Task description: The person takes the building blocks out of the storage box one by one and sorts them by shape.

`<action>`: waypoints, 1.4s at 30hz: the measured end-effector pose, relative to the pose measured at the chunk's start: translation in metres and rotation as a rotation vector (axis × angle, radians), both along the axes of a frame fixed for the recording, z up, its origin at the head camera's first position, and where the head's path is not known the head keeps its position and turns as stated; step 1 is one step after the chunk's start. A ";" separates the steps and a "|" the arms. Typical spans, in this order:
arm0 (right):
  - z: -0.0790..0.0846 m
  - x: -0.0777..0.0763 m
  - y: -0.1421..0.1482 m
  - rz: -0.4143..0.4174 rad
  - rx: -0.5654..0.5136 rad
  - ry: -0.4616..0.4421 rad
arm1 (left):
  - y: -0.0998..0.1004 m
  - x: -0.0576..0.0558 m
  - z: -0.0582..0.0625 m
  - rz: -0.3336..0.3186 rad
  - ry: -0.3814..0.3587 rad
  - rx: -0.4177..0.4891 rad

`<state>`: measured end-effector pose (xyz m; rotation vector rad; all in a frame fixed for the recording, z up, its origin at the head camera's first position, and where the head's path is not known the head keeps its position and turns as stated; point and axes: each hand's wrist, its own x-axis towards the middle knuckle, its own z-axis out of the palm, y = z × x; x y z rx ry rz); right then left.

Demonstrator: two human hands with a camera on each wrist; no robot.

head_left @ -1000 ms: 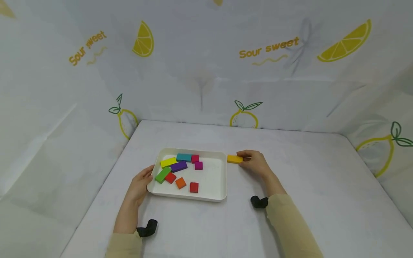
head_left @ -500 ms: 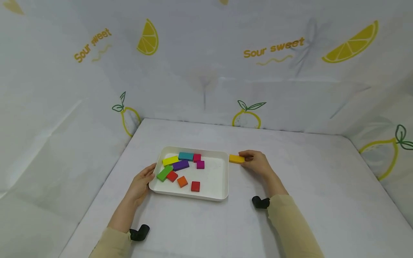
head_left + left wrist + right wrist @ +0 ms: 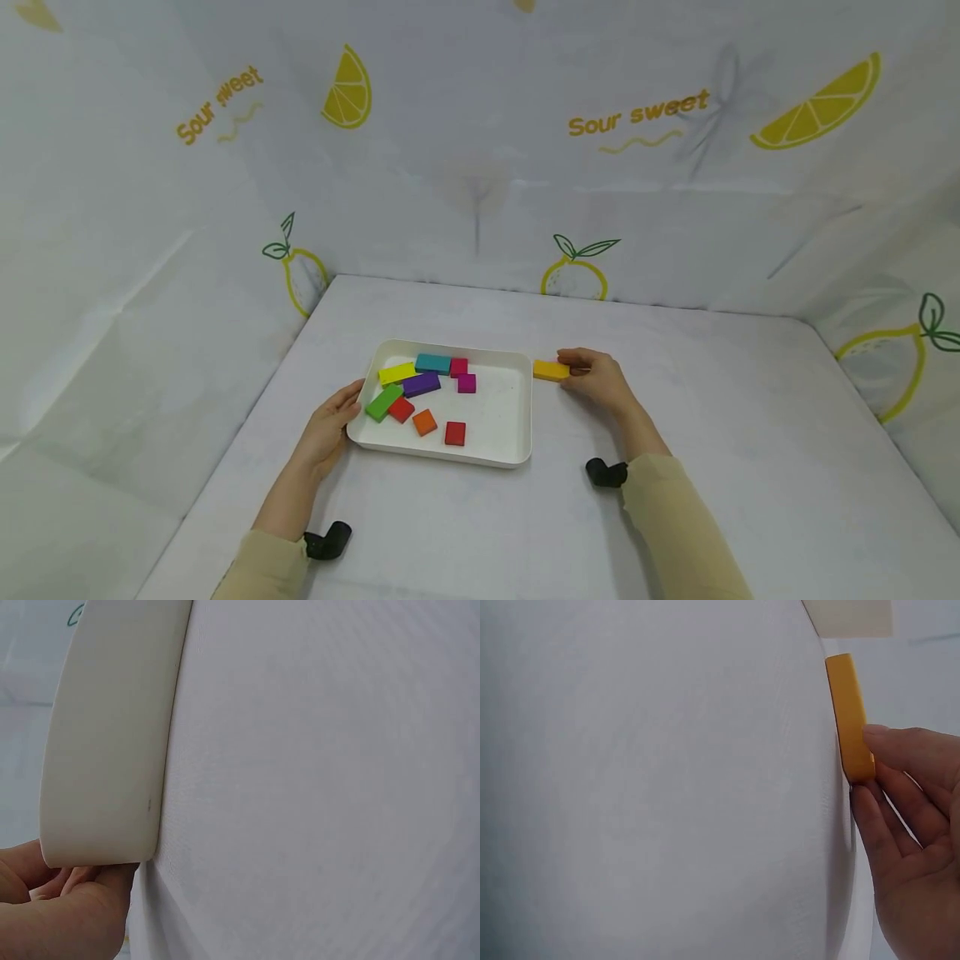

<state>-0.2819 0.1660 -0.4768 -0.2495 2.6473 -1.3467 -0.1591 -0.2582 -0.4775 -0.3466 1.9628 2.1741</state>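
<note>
A white rectangular tray lies on the table with several coloured blocks inside. My left hand holds the tray's left end; the left wrist view has the fingers against the outer wall. Just outside the tray's right rim is an orange-yellow oblong block. My right hand pinches its right end, and in the right wrist view the thumb and fingers close on one end of this block, low beside the white tabletop.
Inside the tray, a yellow block, a teal block, a purple block and a green block cluster left. Smaller cubes, including an orange one and a red one, lie nearby. A lemon-printed cloth hangs behind.
The whole head view shifts slightly, and the left forearm swings a little outward. Both hands stay at the tray and the orange-yellow block, which keep their places beside each other.
</note>
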 end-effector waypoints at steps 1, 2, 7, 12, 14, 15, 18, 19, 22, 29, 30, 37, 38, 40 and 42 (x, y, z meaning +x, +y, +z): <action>0.002 0.001 -0.001 -0.011 -0.013 0.002 | 0.000 -0.001 0.000 0.001 0.000 0.003; 0.004 0.001 -0.002 -0.018 -0.022 0.008 | 0.000 -0.001 0.000 0.000 0.001 0.000; 0.019 0.008 -0.015 -0.026 -0.072 0.077 | 0.001 0.001 -0.001 0.000 -0.020 -0.012; 0.041 0.017 -0.041 0.035 -0.105 0.146 | 0.001 0.002 -0.001 -0.007 -0.004 -0.003; 0.048 0.021 -0.055 0.071 -0.119 0.151 | 0.001 0.004 -0.001 -0.005 -0.003 0.002; 0.052 0.023 -0.063 0.087 -0.123 0.150 | 0.001 0.004 -0.002 -0.003 -0.004 0.004; 0.059 0.028 -0.087 0.134 -0.136 0.135 | 0.001 0.004 -0.002 0.000 -0.007 0.005; 0.061 0.030 -0.095 0.150 -0.135 0.128 | 0.001 0.004 -0.002 -0.004 -0.004 0.004; 0.062 0.035 -0.120 0.203 -0.117 0.107 | 0.001 0.004 -0.002 -0.006 0.002 0.009; 0.053 0.040 -0.160 0.320 -0.083 0.055 | 0.002 0.002 -0.002 -0.010 0.019 0.016; 0.050 0.040 -0.163 0.330 -0.080 0.051 | 0.002 0.002 -0.002 -0.011 0.020 0.019; 0.024 0.033 -0.178 0.365 -0.079 0.096 | 0.000 0.003 -0.003 -0.023 0.026 0.017; 0.022 0.032 -0.180 0.367 -0.077 0.109 | 0.000 0.003 -0.004 -0.024 0.028 0.017; 0.018 0.030 -0.182 0.371 -0.078 0.132 | -0.001 0.004 -0.003 -0.026 0.031 0.018; 0.015 0.028 -0.184 0.368 -0.075 0.144 | -0.001 0.003 -0.003 -0.026 0.032 0.021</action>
